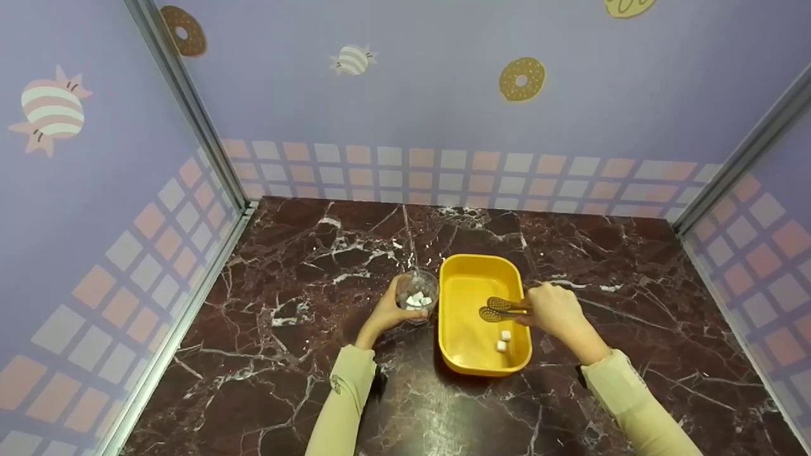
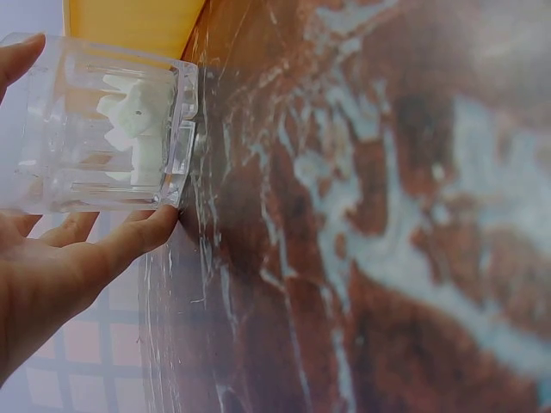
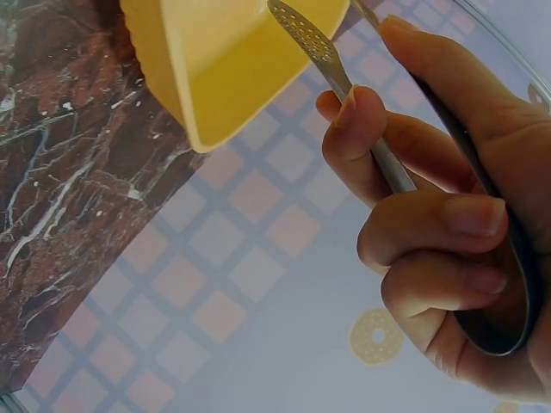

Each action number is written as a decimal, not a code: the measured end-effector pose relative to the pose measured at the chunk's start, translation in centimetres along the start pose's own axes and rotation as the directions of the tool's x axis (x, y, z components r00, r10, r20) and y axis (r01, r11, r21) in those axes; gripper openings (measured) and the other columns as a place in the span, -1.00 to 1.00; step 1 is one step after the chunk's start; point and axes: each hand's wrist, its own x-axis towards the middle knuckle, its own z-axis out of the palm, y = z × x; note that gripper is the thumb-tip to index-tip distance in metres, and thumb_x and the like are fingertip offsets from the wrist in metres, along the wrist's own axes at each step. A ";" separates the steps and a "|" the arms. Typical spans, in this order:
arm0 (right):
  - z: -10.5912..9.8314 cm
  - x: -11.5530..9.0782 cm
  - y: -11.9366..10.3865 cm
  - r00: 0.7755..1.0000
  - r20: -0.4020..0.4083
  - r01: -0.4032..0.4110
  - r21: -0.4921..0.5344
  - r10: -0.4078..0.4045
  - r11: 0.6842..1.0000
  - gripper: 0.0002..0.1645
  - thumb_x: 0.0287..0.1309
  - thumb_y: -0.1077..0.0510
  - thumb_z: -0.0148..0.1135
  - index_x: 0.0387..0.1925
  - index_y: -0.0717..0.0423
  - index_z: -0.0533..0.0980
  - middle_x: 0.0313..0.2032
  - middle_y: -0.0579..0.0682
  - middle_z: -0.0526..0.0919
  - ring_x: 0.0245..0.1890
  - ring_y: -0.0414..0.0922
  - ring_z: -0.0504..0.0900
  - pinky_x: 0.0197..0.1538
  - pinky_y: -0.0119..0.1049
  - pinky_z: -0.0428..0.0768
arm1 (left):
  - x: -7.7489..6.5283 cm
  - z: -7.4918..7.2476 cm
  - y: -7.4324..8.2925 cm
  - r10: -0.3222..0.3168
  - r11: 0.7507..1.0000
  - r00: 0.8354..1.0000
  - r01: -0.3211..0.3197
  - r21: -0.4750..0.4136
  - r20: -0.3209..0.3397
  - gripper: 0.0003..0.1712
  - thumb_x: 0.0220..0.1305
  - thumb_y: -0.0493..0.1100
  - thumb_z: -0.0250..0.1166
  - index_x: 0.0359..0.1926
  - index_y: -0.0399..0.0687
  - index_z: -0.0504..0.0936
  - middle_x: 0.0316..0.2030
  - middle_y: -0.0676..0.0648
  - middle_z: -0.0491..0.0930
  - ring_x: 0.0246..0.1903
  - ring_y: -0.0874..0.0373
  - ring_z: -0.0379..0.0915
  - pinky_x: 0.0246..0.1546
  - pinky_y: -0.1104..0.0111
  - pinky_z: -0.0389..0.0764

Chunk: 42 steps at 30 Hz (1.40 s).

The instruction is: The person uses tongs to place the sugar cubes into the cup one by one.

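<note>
My left hand (image 1: 386, 312) holds a clear cup (image 2: 52, 129) with its thumb on one side and fingers on the other. Several white cubes (image 1: 418, 300) lie inside the cup, which is beside a yellow basin (image 1: 447, 316). Over the basin's right rim, my right hand (image 1: 557, 309) grips metal tongs (image 3: 343, 83), the fingers curled around their arms. Their perforated tips stand apart above the basin floor, with nothing seen between them. Two white cubes (image 1: 504, 341) sit in the basin's near right part, below the tongs.
Basin and cup are on a dark red marbled tabletop (image 1: 304, 380) with white veins. Small white specks are scattered behind the cup. Purple panels with printed sweets and a checked band (image 1: 405, 166) enclose the back and both sides.
</note>
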 end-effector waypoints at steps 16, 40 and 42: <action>1.2 -0.9 -0.3 0.998 -0.049 0.022 -0.081 -0.026 0.996 -0.61 -0.51 -0.04 0.50 -0.79 0.10 0.48 -0.72 0.06 0.53 -0.72 0.05 0.48 -0.69 -0.08 0.46 | -0.2 -0.1 0.3 -0.012 1.000 1.000 0.012 -0.018 -0.006 -0.07 -0.23 -0.36 0.42 0.20 -0.35 0.12 0.15 -0.48 0.20 0.17 -0.33 0.12 0.24 -0.06 0.13; 1.7 -0.5 -1.2 0.999 0.043 0.028 -0.238 -0.018 0.971 -0.61 -0.58 0.05 0.52 -0.74 0.19 0.49 -0.67 0.09 0.55 -0.67 0.06 0.53 -0.66 -0.10 0.50 | 1.3 0.3 -3.6 -0.017 1.000 1.000 0.017 -0.004 -0.021 0.00 -0.31 -0.24 0.48 0.21 -0.17 0.14 0.15 -0.37 0.27 0.16 -0.20 0.20 0.23 0.06 0.22; 1.8 -0.4 -1.3 0.999 0.044 0.033 -0.250 -0.022 0.968 -0.62 -0.57 0.06 0.51 -0.74 0.20 0.49 -0.67 0.09 0.55 -0.68 0.04 0.52 -0.67 -0.12 0.50 | 1.3 0.3 -3.5 -0.016 1.000 1.000 0.015 -0.018 -0.014 0.00 -0.29 -0.25 0.48 0.21 -0.18 0.13 0.15 -0.37 0.26 0.16 -0.21 0.20 0.23 0.06 0.22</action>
